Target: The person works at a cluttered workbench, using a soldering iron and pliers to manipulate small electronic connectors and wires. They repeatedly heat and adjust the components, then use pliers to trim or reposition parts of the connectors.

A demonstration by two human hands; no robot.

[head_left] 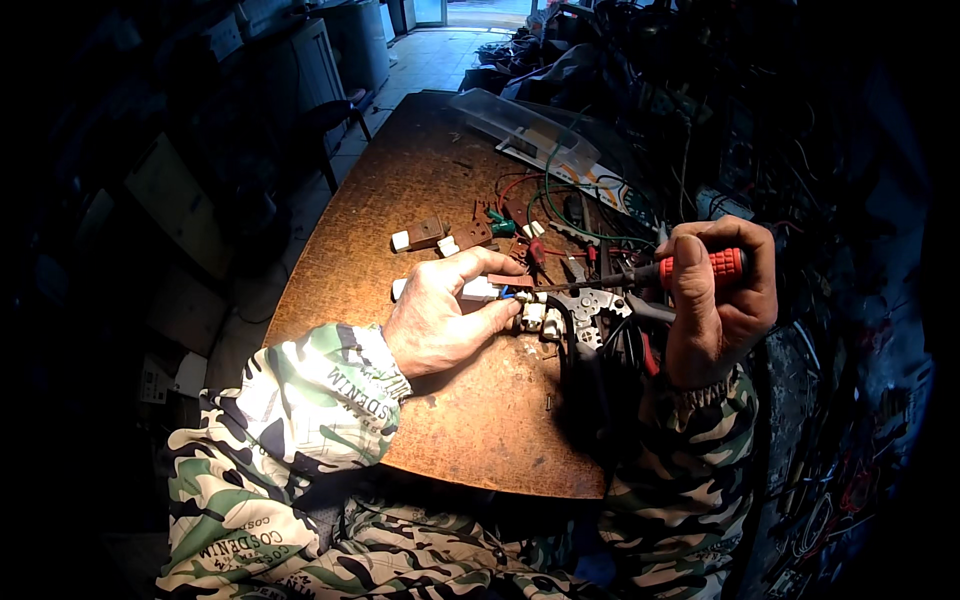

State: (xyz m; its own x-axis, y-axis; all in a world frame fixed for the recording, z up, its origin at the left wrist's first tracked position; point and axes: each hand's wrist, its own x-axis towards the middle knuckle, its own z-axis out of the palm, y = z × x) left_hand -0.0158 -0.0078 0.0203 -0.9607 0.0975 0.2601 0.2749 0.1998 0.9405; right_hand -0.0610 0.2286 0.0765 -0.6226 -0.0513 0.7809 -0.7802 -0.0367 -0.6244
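A: At a worn brown table (335,290), under a pool of light in a dark room, a person in camouflage works over a white block (480,289). What do the fingers show in the head view?

B: The left hand (430,318) pinches the block, forefinger above and thumb below; its other fingers are mostly hidden. The right hand (722,320) wraps a red-handled screwdriver (715,268), thumb laid across the grip.

A: And how do the two lie?

B: The block's long axis appears to run left to right, above the middle of the table, its right end between the left fingertips beside a bit of blue wire (508,293). The screwdriver points in from the right, nearly in line, sloping slightly down toward that end. The left hand is nearer; the right is well apart, its tool's shaft spanning the gap. Whether the tip touches, I cannot tell.

A: The surroundings?

B: Silver-headed pliers (592,303) lie below the shaft; a brown connector (428,233) with a white end sits beyond the left hand.

A: Any lettering?

B: Dark capitals cross the pale left sleeve (330,395). I can read no brand on the tools.
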